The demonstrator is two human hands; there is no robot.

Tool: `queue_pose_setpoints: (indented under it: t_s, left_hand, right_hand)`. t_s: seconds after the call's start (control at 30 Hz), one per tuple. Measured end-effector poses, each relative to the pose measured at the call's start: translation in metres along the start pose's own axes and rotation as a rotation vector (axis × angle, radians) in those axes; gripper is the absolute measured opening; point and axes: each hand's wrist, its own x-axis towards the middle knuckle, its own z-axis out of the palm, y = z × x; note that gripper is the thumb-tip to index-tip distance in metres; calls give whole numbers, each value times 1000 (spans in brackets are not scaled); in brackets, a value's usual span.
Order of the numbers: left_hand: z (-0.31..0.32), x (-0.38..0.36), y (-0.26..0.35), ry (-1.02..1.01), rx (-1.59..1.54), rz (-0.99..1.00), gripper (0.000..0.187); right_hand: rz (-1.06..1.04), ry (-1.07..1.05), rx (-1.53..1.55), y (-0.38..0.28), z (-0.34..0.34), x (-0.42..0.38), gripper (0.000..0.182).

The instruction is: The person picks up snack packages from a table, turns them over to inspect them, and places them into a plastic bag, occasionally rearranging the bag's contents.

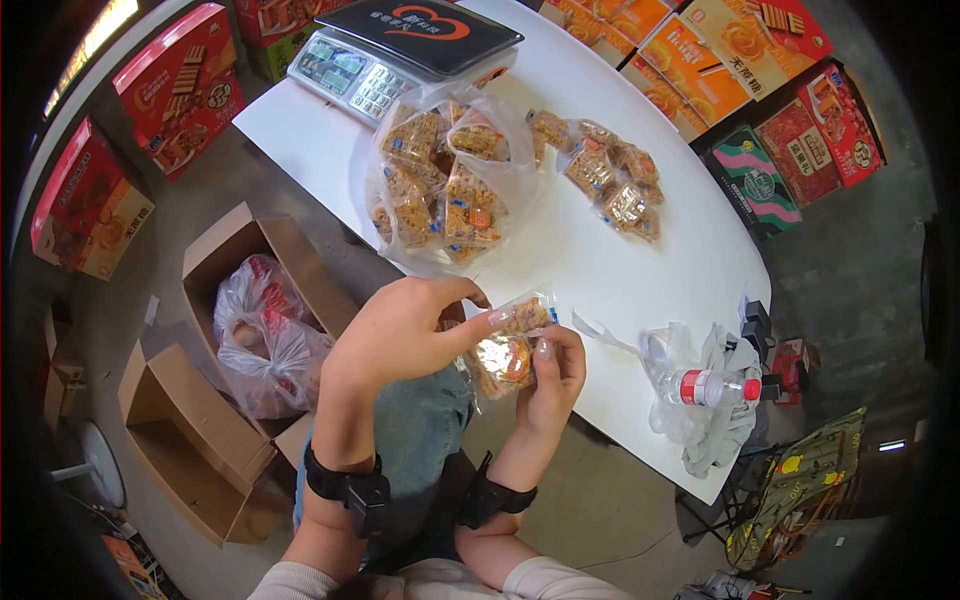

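Just off the near edge of the white table [680, 265], both hands are closed on wrapped sachima [505, 365], a puffed snack in clear film with an orange-red label. My left hand [405, 330] grips it from the left, thumb across the top and fingers curled behind. From the right, the thumb and fingers of my right hand [553, 375] pinch the wrapper. Beyond them stands a clear plastic bag [385, 190] filled with similar packets. More loose wrapped packets [625, 180] lie to its right on the table.
A digital scale [375, 90] sits at the table's far left. Toward the right end are a water bottle [715, 388] and crumpled plastic bags [715, 440]. Cardboard boxes [200, 440] stand on the floor at left, one holding a stuffed plastic bag [265, 345]. Gift boxes [180, 90] line the surroundings.
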Motion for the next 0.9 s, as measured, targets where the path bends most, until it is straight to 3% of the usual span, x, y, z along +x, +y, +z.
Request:
queue_pose_setpoints:
  t_s: [0.03, 0.27, 0.33, 0.53, 0.67, 0.87, 0.9]
  left_hand:
    - [1, 0, -2, 10, -2, 69, 30]
    - [-2, 0, 5, 148, -80, -4, 27]
    - [-4, 0, 4, 192, -79, 26, 26]
    - [-1, 1, 3, 226, -128, 99, 25]
    - [-3, -1, 6, 197, -159, 95, 25]
    - [5, 1, 2, 322, -286, 158, 24]
    - [7, 3, 0, 369, -313, 139, 24]
  right_hand:
    - [-38, -3, -86, 1, 0, 1, 18]
    - [-54, -139, -55, -1, 8, -1, 28]
    - [-50, -81, -36, -3, 13, -1, 45]
    - [8, -76, -80, -15, 21, 3, 69]
    - [88, -30, -98, -10, 5, 3, 68]
    - [136, -7, -29, -6, 4, 0, 71]
    - [145, -127, 35, -7, 6, 0, 71]
